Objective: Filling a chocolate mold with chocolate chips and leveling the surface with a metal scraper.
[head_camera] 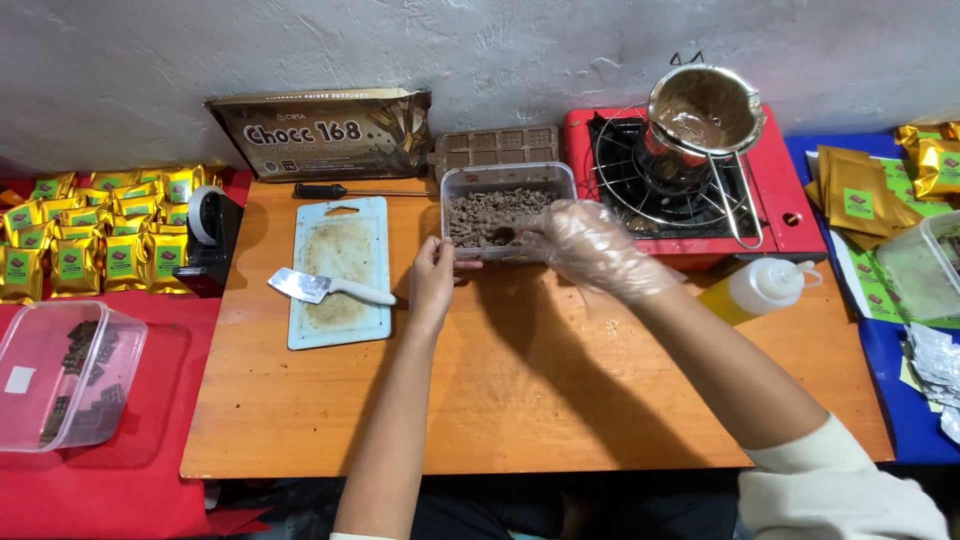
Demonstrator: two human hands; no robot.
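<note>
Nearest me are my own forearms, crossing the bare front half of the wooden table (520, 400), the right one in a pale sleeve. My left hand (432, 285) is bare and rests against the near left wall of the clear plastic tub (508, 205), fingers curled against that wall to steady it. My right hand (590, 248), in a thin clear glove, dips over the tub's near rim with the fingertips pinched narrow on what looks like a small spoon among the chopped chocolate pieces (490, 215); I cannot make out the tool well.

The tub sits toward the table's back edge, about the middle. I judge it light and a bit flexible, its walls likely to bow if squeezed, so holding it low at a corner seems wise. The chocolate bits are loose and crumbly, easy to spill, and would smear under warm fingers.

To the left lies a pale cutting board (340, 270) with a white-handled knife (325, 288) across it, blade pointing to the left edge. To the right a yellow squeeze bottle (760, 290) lies near the right edge. Open room is all in front; the sides are tight.

Behind the tub lie a brown chocolate mould (495, 148) and a dark screwdriver-like tool (345, 190); at the back right a red stove (690, 185) carries a metal pot (705, 105) on a wire stand.
</note>
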